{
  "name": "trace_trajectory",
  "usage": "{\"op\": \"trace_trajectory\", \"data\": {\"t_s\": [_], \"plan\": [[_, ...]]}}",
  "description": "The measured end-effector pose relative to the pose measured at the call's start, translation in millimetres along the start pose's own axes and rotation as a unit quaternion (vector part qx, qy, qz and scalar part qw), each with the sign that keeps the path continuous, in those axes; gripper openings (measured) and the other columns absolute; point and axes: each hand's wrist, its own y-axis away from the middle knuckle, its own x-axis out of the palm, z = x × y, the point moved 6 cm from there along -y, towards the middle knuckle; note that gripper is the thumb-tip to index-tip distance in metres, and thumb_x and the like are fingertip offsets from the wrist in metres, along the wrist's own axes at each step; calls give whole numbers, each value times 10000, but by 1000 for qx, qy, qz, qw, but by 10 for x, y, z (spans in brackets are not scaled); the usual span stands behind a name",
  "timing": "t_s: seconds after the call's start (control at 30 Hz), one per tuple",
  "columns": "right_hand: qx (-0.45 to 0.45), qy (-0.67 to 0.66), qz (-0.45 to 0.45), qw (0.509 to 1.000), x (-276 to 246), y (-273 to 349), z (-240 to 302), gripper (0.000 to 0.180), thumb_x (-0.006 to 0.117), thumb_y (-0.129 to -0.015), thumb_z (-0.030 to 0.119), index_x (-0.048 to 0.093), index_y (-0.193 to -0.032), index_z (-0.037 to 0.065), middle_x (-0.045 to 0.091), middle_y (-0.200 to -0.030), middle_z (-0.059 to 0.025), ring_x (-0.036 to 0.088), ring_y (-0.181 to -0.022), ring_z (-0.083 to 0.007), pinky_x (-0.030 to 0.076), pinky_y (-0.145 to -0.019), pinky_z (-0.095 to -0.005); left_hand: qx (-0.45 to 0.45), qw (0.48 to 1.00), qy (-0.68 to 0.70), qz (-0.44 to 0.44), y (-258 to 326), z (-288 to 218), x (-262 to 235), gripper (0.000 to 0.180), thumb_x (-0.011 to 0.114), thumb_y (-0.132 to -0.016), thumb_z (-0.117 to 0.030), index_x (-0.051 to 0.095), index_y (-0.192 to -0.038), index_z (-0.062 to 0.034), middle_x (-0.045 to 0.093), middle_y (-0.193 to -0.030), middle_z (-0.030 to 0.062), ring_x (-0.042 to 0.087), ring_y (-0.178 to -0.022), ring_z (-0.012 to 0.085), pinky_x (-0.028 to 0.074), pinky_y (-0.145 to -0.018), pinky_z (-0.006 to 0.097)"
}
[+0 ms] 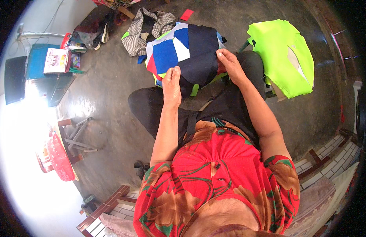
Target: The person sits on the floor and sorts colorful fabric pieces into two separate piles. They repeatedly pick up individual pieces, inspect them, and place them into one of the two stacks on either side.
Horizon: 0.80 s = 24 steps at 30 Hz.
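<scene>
Both hands [198,73] at patchwork cloth [187,49] edges

Two hands work at the cloth — the left hand [172,85] and the right hand [229,63], both pinching one patchwork piece [187,51] sewn from navy, blue, white and red panels. One neon-yellow garment [283,55] lies to the right. One checked bag [145,27] sits on the floor beyond the knees, with one small red scrap [186,14] just past it. To the left stands one blue table [36,65] bearing one white book [55,60], and beside it one dark screen [15,79]. Lower left — one red plastic basket [60,158] and one folding stool [78,134]. One shoe [105,32] shows clearly near the far clutter; the rest of that heap cannot be counted.
</scene>
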Motion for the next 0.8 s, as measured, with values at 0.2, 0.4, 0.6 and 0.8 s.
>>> {"op": "trace_trajectory", "data": {"t_s": [0.2, 0.4, 0.6, 0.8], "plan": [[71, -36, 118, 990, 240, 137, 59, 416, 571, -897, 416, 529, -1136, 77, 590, -894, 2, 596, -793, -106, 480, -717, -247, -4, 976, 215, 20, 4, -138, 91, 151, 591, -920, -261, 557, -899, -115, 474, -842, -62, 454, -810, 59, 394, -780, 224], [35, -6, 212, 977, 335, 159, 71, 410, 669, -824, 334, 560, -1123, 75, 610, -928, -13, 591, -852, -111, 474, -746, -262, -48, 962, 270, 17, 106, -214, 227, 189, 557, -933, -215, 561, -1059, -73, 573, -1075, 33, 520, -1047, 162, 385, -987, 351], [20, -37, 174, 984, 245, 101, -111, 308, 691, -801, 186, 615, -1078, 73, 641, -970, 1, 590, -871, -109, 462, -761, -268, -10, 989, 135, 64, 95, 41, 240, 142, 586, -921, -217, 555, -968, -86, 526, -882, -26, 499, -851, 88, 432, -779, 253], [58, -62, 186, 979, 216, 111, -114, 238, 681, -812, 138, 643, -1039, 78, 655, -907, 31, 593, -809, -92, 465, -732, -259, 96, 981, -168, -7, 199, -36, 247, 456, 679, -837, -216, 452, -1194, -45, 551, -1020, 47, 510, -1006, 148, 452, -784, 277]]}}
